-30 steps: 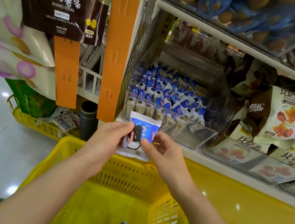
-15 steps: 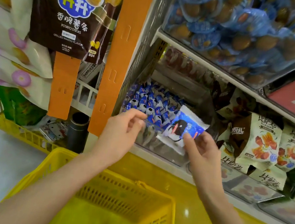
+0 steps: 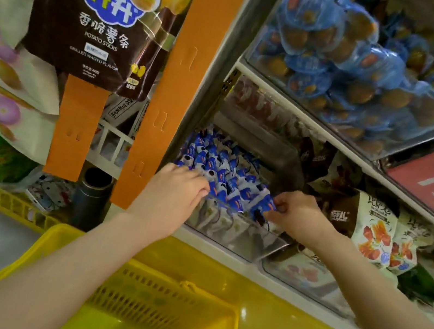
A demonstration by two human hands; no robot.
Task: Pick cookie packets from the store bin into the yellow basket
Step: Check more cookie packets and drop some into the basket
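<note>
A clear plastic bin (image 3: 230,232) on the shelf holds rows of blue-and-white cookie packets (image 3: 218,164). My left hand (image 3: 176,195) reaches over the bin's front left corner, its curled fingers on the packets there. My right hand (image 3: 299,215) is at the bin's front right and pinches a blue cookie packet (image 3: 262,203) at the front row. The yellow basket (image 3: 157,306) sits below my arms at the bottom of the view; its inside is mostly out of sight.
Orange hanging strips (image 3: 177,86) with a dark potato-stick bag (image 3: 101,24) hang left of the bin. Brown and white snack bags (image 3: 377,231) fill the shelf on the right. Blue wrapped snacks (image 3: 357,58) fill the upper bin. Another yellow basket (image 3: 3,200) stands on the floor.
Both hands moved up from the basket to the bin. The left hand let go of the packet, and the right hand carried it to the bin's front row.
</note>
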